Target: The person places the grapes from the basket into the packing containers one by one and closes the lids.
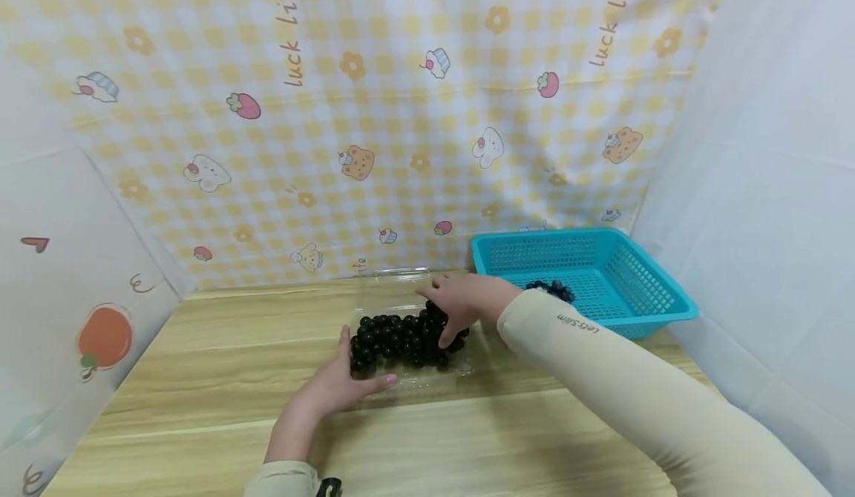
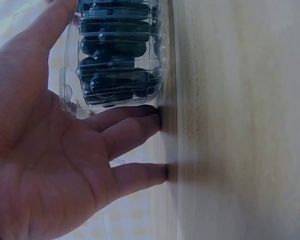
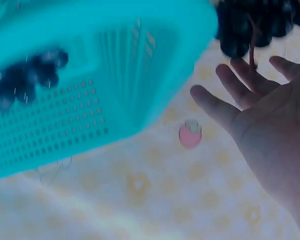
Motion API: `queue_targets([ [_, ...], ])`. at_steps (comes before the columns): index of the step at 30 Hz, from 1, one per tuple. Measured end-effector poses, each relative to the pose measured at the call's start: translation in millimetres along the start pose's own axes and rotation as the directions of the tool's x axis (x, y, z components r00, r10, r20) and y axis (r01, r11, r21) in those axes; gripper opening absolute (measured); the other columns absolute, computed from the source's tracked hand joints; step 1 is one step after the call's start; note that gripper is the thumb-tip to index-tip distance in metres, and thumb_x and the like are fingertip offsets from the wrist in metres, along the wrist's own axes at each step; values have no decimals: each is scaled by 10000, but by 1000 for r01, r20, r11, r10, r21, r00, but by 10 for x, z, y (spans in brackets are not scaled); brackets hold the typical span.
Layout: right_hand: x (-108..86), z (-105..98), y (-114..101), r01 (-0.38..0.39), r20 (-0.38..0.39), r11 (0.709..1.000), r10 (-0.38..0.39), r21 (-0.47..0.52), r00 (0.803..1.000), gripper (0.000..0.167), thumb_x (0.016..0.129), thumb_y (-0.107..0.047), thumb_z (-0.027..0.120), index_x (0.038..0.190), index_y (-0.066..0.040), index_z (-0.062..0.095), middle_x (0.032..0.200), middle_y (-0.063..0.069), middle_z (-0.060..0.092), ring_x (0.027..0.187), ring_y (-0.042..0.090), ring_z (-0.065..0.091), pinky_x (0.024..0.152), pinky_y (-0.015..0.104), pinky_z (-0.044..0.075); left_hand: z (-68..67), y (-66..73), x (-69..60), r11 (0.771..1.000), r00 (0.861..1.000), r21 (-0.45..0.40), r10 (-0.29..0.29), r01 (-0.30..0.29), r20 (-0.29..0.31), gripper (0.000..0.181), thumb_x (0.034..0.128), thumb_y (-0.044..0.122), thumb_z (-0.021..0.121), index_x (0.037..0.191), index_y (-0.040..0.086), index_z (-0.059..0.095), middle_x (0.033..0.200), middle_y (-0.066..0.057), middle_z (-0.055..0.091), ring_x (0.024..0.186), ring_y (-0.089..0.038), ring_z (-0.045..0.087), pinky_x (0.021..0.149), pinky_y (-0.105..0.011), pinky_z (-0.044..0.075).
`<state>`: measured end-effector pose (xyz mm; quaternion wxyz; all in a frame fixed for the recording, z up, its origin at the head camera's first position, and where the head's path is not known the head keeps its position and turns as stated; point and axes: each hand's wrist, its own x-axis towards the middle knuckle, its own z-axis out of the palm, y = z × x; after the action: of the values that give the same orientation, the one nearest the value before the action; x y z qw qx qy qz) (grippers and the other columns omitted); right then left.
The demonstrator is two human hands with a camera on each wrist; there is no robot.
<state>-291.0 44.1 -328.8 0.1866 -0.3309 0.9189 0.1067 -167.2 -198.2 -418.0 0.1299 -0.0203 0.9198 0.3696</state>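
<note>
A clear plastic clamshell box (image 1: 410, 383) full of dark grapes (image 1: 394, 341) lies on the table with its lid (image 1: 394, 289) folded back. At its near left corner rests my left hand (image 1: 337, 386), thumb along the front and a finger along the side. The left wrist view shows this hand (image 2: 55, 165) with its fingers fairly straight, tips near the tabletop. My right hand (image 1: 464, 300) holds a bunch of grapes at the box's right end, thumb in front and fingers behind. In the right wrist view, a stem (image 3: 252, 37) hangs by its fingers; the thumb is hidden.
Right of the box stands a turquoise plastic basket (image 1: 641, 268) with perforated walls. Another dark grape bunch (image 1: 557, 289) lies in it, partly behind my right sleeve. A checked cloth (image 1: 401, 111) hangs behind the wooden table (image 1: 200, 378), and white cloths hang at both sides.
</note>
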Motion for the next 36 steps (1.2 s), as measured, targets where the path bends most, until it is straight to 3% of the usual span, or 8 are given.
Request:
queue_targets([
  [4,-111,-189,109,-13,24,998,12,65,1000,1059,938,-568,774,1731,-264,142,1798,117,193,1634,336,302,1282,553,392,-10,7,-11,1000,1000,-10,-1,1,6,1447,818,700,806,1691,81,-167,1658,-403,275,1427,-643,449,1160,-744,420],
  [7,-210,-339,180,-22,42,998,20,61,999,997,965,-536,756,1726,-248,180,1794,129,203,1634,349,298,1294,566,369,-13,3,-5,1000,1000,-14,2,-2,9,1445,818,694,809,1692,79,-164,1659,-398,277,1432,-638,446,1173,-741,408],
  [16,-482,-565,479,-67,61,997,64,49,996,772,992,-450,751,1628,-142,439,1651,94,503,1508,317,507,1232,546,459,-8,-10,2,1000,1000,-9,-5,5,6,1443,823,688,809,1690,94,-180,1656,-392,296,1393,-629,499,1166,-733,423],
  [21,-545,-486,707,-99,79,995,97,23,992,728,995,-449,747,1590,-117,490,1633,114,519,1505,339,503,1217,554,468,2,-10,-13,1000,1000,-9,-11,11,10,1442,823,692,807,1691,97,-180,1653,-396,298,1393,-626,501,1159,-736,429],
  [28,-631,-301,966,-143,114,989,137,45,984,686,1021,-320,738,1598,-64,468,1656,171,480,1530,398,460,1222,568,460,-2,-20,-12,1000,1000,-12,-6,6,7,1443,824,694,804,1689,98,-185,1656,-399,285,1408,-630,482,1165,-739,419],
  [36,-652,-6,1137,-181,154,983,178,5,972,556,1009,-236,754,1508,-65,578,1555,192,574,1428,422,550,1091,576,558,5,-24,10,1000,1000,-13,-4,4,14,1440,826,694,803,1690,99,-184,1664,-391,277,1390,-626,504,1159,-732,430],
])
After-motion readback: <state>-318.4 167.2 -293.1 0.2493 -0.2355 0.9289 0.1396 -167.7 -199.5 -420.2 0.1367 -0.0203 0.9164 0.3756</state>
